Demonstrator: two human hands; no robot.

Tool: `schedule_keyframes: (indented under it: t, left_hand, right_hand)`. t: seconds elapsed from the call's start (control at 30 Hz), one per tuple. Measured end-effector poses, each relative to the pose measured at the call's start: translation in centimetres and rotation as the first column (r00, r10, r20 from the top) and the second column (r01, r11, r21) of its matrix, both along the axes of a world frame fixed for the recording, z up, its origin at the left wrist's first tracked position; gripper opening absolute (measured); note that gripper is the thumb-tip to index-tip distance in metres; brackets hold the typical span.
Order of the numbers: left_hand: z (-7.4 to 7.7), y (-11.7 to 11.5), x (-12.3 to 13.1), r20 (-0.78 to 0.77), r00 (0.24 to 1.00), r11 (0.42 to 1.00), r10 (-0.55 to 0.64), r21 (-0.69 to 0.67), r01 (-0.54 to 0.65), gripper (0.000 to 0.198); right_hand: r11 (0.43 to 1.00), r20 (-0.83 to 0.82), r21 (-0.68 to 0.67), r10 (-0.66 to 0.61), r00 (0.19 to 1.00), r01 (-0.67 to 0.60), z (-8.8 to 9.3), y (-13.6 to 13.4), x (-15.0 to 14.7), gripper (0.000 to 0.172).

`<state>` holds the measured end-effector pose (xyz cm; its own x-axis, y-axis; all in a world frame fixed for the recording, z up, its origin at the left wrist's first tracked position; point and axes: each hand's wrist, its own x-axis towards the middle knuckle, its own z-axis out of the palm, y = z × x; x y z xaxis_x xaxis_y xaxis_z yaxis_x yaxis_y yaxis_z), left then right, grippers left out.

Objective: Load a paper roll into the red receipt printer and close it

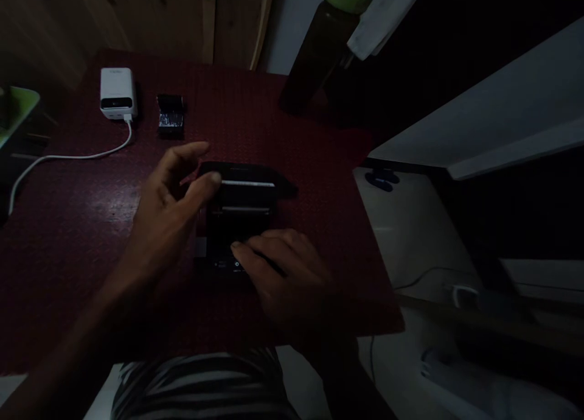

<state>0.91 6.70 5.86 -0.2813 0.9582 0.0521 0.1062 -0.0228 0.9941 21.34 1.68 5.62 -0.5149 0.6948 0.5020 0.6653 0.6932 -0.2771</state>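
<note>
Tiny markings (230,265) on the black device (241,195) (far too dim to read)

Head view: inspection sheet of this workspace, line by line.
Surface: dark red textured tabletop.
Job's things: black boxy device with a silver strip, lying on the tabletop.
Clutter: white charger block, small black object beside it, dark bottle with a green top at the far edge.
Grippers: left hand spread, thumb at the device's top; right hand resting on it.
Cables: white cable running left from the charger.
Surroundings: wooden panel, pale shelf, striped clothing.
</note>
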Motion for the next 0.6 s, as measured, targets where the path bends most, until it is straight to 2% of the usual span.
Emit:
schedule_keyframes:
  t: [0.07,0.13,0.23,0.33,0.6]
  left_hand:
    - [-0.9,-1.6,-0.1,0.037,0.999,0.995,0.014,-0.102,-0.01,0.065]
    - [-1.6,-2.8,-0.1,0.081,0.997,0.983,0.016,-0.185,0.0,0.076]
    - [-2.0,-3.9,0.0,0.16,0.986,0.963,-0.039,-0.259,0.08,0.075]
    - [-1.8,-4.4,0.2,0.218,0.973,0.947,-0.073,-0.292,0.136,0.072]
    - [-1.8,-4.4,0.4,0.263,0.964,0.948,-0.044,-0.294,0.123,0.067]
  right_hand:
    - [0.999,-0.003,0.026,-0.022,1.0,0.022,-0.2,-0.2,0.0,0.03]
    - [0.997,0.006,0.04,-0.06,0.998,0.059,-0.4,-0.1,0.2,0.027]
    - [0.995,0.035,-0.007,-0.096,0.995,0.096,-0.6,0.1,0.6,0.024]
    - [0.996,0.042,-0.063,-0.061,0.997,0.064,-0.6,0.3,0.9,0.029]
    - [0.997,0.055,-0.044,-0.067,0.996,0.069,-0.4,0.7,0.5,0.024]
